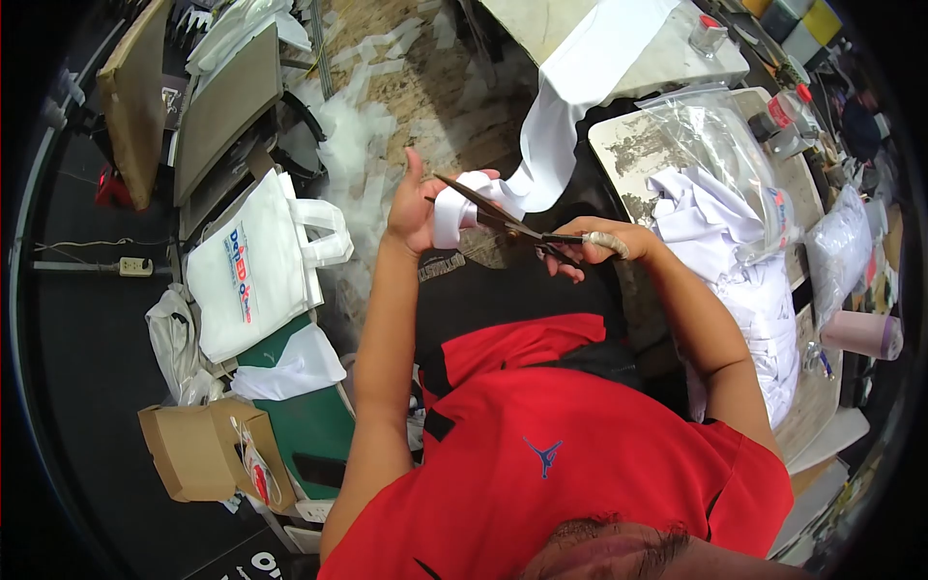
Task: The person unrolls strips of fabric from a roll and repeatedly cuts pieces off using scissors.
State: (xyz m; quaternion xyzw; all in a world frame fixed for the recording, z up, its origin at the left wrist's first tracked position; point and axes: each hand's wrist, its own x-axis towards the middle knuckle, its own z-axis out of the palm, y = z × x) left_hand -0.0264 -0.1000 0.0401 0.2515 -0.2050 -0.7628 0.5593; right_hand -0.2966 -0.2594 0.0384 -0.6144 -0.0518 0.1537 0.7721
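Observation:
A long white fabric strip (549,145) runs down from the table at the top and ends in a folded loop at my left hand (414,215). That hand's thumb points up, while its fingers pass behind the folds and hold them. My right hand (619,242) grips scissors (507,220) by the handles, one of which is wrapped in pale material. The blades are parted and point left, lying across the folded strip near my left palm. From this angle I cannot tell whether the fabric lies between the blades.
White fabric (710,217) is piled on the worn table at right, beside a clear plastic bag (710,126) and a pink tumbler (860,334). At left are a white tote bag (242,271) and an open cardboard box (198,449). White scraps (362,145) litter the floor.

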